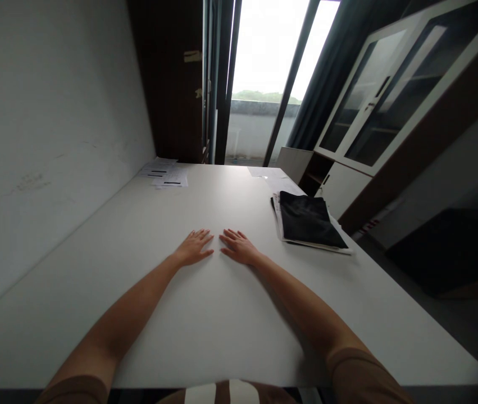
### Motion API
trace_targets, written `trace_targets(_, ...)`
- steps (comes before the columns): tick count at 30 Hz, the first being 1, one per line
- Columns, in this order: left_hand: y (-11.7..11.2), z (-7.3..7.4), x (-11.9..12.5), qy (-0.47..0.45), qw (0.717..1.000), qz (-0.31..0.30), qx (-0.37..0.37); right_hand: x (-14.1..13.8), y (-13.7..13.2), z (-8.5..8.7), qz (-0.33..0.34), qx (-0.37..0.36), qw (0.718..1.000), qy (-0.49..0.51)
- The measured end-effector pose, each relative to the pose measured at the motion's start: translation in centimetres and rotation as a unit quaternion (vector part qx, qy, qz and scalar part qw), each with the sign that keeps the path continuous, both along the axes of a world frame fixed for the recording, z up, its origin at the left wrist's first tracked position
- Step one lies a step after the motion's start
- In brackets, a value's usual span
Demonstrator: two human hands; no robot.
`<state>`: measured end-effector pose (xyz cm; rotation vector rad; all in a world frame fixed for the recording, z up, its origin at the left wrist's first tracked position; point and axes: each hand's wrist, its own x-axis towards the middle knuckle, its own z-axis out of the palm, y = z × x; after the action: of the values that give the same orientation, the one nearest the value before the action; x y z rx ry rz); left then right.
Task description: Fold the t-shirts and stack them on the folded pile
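My left hand (195, 247) lies palm down on the white table (222, 314), its fingers stretched out and holding nothing. Close beside it, my right hand (237, 247) also rests flat on the tabletop, fingers apart and nothing in them. A small gap separates the two hands. To the right of my right hand sits a stack of folded cloth (312, 219), black on top with pale layers showing beneath; neither hand touches it.
Printed sheets of paper (171, 178) lie at the far left of the table, by the wall (53, 140). Pale sheets (270, 174) are at the far right corner. Beyond stand a glass sliding door (264, 67) and a white glass-fronted cabinet (356, 120).
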<state>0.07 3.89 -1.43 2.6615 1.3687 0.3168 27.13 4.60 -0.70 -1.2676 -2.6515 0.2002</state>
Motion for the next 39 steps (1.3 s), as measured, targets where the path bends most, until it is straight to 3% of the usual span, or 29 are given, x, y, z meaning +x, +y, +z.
trace_targets(16,-0.16,0.32,0.09,0.001,1.0,0.0,-0.003,0.03,-0.22,0.4,-0.001,-0.006,1.0,0.0)
trace_targets(39,0.31,-0.47,-0.08,0.002,1.0,-0.002,0.007,0.1,-0.05,-0.02,0.003,0.002,1.0,0.015)
